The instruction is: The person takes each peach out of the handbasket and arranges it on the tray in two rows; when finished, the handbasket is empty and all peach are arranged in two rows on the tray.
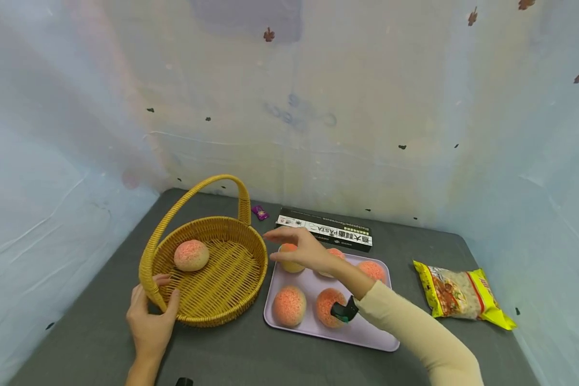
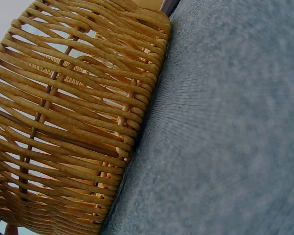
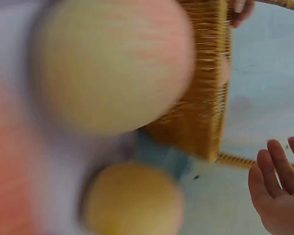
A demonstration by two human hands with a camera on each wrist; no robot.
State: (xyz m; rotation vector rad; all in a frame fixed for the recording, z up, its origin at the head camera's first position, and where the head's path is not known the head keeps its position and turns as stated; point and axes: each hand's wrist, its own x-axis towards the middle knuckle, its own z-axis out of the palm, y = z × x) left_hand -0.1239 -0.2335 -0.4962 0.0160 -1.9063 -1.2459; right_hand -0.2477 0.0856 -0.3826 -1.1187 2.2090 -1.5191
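Note:
My left hand (image 1: 149, 321) grips the near-left rim of a yellow wicker basket (image 1: 258, 252), by the foot of its tall handle. One round bun with a pink, crumbly top (image 1: 191, 255) lies inside the basket, towards the left. My right hand (image 1: 301, 249) hovers over the far-left part of a lilac tray (image 1: 357, 340), fingers extended and holding nothing. Just below it is a yellowish bun (image 1: 291, 266), partly hidden by the hand. Several pink-topped buns, such as a front-left bun (image 1: 289, 306), sit on the tray. The right wrist view shows the hand's fingers (image 3: 279, 169) apart from the buns.
Behind the tray lies a long black-and-white pasta box (image 1: 324, 229). A small purple wrapped sweet (image 1: 260, 213) is beside the basket's far side. To the right, a yellow food packet (image 1: 463, 295) rests on the dark grey tabletop (image 1: 251, 359). Pale plastic sheeting (image 1: 347, 107) surrounds the table.

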